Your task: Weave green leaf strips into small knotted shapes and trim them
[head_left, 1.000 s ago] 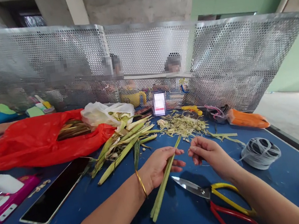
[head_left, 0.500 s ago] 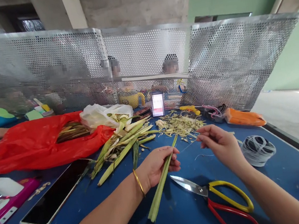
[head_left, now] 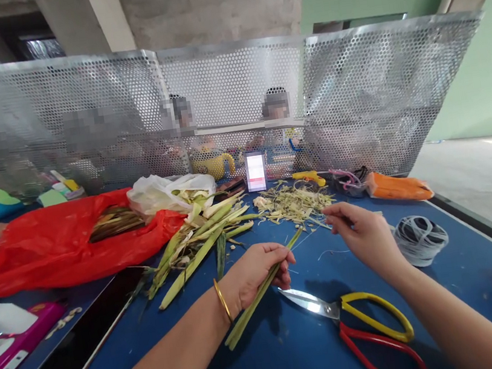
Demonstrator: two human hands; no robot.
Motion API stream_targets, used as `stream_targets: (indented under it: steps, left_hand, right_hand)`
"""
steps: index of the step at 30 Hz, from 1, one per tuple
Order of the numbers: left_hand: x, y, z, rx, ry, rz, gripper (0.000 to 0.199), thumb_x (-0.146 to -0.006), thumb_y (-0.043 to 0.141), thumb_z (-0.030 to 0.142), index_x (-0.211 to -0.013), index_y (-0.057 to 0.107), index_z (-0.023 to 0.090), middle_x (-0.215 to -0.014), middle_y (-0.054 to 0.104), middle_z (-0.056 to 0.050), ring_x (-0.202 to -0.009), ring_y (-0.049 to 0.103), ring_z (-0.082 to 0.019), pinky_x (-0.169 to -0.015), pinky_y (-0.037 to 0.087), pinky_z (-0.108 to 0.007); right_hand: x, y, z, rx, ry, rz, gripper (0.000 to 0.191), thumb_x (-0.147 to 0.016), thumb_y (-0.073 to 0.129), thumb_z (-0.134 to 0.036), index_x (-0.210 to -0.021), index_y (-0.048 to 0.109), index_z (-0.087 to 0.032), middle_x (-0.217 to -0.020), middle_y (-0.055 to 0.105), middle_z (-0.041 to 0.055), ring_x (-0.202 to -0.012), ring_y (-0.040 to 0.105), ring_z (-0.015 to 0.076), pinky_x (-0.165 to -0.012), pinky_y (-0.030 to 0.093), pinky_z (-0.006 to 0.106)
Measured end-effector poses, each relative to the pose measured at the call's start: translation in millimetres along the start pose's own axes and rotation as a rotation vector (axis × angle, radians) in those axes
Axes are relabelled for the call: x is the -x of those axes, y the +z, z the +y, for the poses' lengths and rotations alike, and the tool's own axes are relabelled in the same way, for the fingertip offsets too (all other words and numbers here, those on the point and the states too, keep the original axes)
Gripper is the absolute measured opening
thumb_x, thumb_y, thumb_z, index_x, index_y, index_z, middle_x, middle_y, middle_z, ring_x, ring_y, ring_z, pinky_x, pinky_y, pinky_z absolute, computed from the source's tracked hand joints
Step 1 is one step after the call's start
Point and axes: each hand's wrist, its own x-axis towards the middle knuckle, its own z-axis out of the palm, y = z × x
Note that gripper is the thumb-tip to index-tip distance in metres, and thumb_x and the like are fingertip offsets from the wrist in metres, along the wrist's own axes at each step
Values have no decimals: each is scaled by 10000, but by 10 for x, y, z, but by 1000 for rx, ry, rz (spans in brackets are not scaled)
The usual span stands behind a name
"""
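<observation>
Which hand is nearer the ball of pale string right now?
Right. The right hand is just to the left of the ball of pale string; the left hand, holding the green strips, is much farther left.

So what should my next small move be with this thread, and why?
I'd probably bring your right hand over the leaf strips and wrap the thread around them, keeping it taut. Your left hand holds the strips bunched together, and the thread stretches from your right hand toward that bunch, so a turn around it looks within easy reach.
</observation>
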Motion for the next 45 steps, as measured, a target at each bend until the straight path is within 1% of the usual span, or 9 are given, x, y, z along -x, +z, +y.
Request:
stream_targets:
  steps: [5,15,22,25,29,33,37,41,45]
  left_hand:
    - [-32,-30,-43,-138,113,42,212,-782,573,337,-681,579,150,-532,479,41,-461,484,-81,-496,427,-218]
    - [-3,14,5,-346,158,89,205,-796,487,325,-675,556,175,-544,452,53,-452,464,-88,-452,367,-204]
    - [61,-45,81,-925,415,214,238,-817,468,246,-643,625,204,-563,566,3,-579,529,-146,-572,329,-235]
    - [107,-25,90,-1072,533,14,236,-809,481,192,-629,634,208,-688,634,-13,-697,559,-160,-642,336,-231]
    - [148,14,122,-959,530,-217,246,-859,442,218,-720,644,205,-693,607,2,-630,534,-129,-619,355,-210]
    - [117,-13,154,-929,576,77,265,-889,412,264,-753,631,200,-670,594,5,-608,529,-126,-596,358,-213]
    - [67,-45,102,-1149,624,379,289,-894,376,212,-735,616,197,-762,646,-21,-748,580,-155,-681,366,-239]
    - [82,-19,14,-1423,555,232,267,-879,401,215,-731,621,183,-757,651,-42,-746,593,-180,-659,374,-254]
    - [130,-15,71,-1344,560,-206,231,-843,461,161,-717,652,195,-771,670,-2,-759,598,-142,-673,377,-210]
  right_hand:
    - [-14,13,27,90,-15,-122,213,-819,516,-291,-896,709,-244,-947,710,54,-781,632,214,-646,426,299]
    - [203,383,-193,-770,299,-727,260,-734,652,-420,-779,650,-163,-659,632,-11,-535,566,101,-515,417,217]
    - [146,138,-225,-366,-45,-390,246,-843,527,-366,-678,587,-194,-597,544,-12,-577,485,127,-553,368,246]
    - [117,76,-220,-290,-162,-344,225,-852,524,-329,-688,598,-196,-678,578,10,-654,494,141,-600,364,254]
    - [63,200,-88,-534,51,-526,273,-798,577,-399,-630,566,-184,-562,489,-30,-541,417,111,-519,320,237]
    - [111,375,-79,-622,187,-465,271,-806,546,-392,-635,534,-182,-510,390,-57,-473,335,92,-467,272,227]
    - [307,413,-275,-267,-251,-231,228,-896,433,-254,-705,531,-178,-623,470,-8,-576,405,118,-548,314,244]
    - [376,312,-378,-7,-635,-272,242,-896,382,-149,-714,540,-174,-656,498,23,-611,416,143,-576,301,273]
    - [213,242,-244,-262,-341,-490,236,-900,442,-247,-688,523,-181,-654,512,-5,-616,448,119,-571,335,236]
